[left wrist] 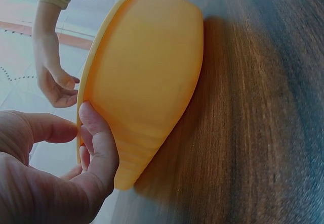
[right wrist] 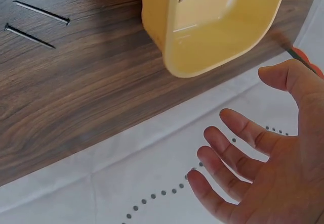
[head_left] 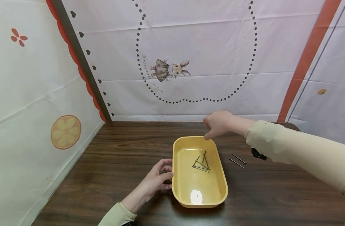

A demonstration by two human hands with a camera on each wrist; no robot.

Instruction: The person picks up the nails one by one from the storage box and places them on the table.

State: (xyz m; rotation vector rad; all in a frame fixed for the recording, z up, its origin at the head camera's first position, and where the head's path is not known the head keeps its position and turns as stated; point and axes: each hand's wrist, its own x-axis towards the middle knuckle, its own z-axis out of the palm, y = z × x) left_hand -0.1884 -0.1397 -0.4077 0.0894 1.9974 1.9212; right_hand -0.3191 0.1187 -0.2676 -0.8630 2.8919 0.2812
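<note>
A yellow plastic tub (head_left: 186, 190) stands on the table with several metal nails (head_left: 201, 168) lying loosely crossed inside it. My left hand (head_left: 154, 179) is at the tub's left side; in the left wrist view its thumb and fingers pinch the rim (left wrist: 85, 82). Beyond the tub's far right corner hovers my right hand (head_left: 219, 123), palm down. The right wrist view shows that hand's fingers (right wrist: 238, 153) loosely spread, with nothing between them. Two more nails (head_left: 236, 163) lie side by side on the table, to the right of the tub.
The dark wood-grain table (head_left: 127, 147) ends at the back against a hanging pale cloth (head_left: 200, 37) printed with a rabbit and dotted lines. Another stretch of cloth (head_left: 34, 94) hangs along the left side.
</note>
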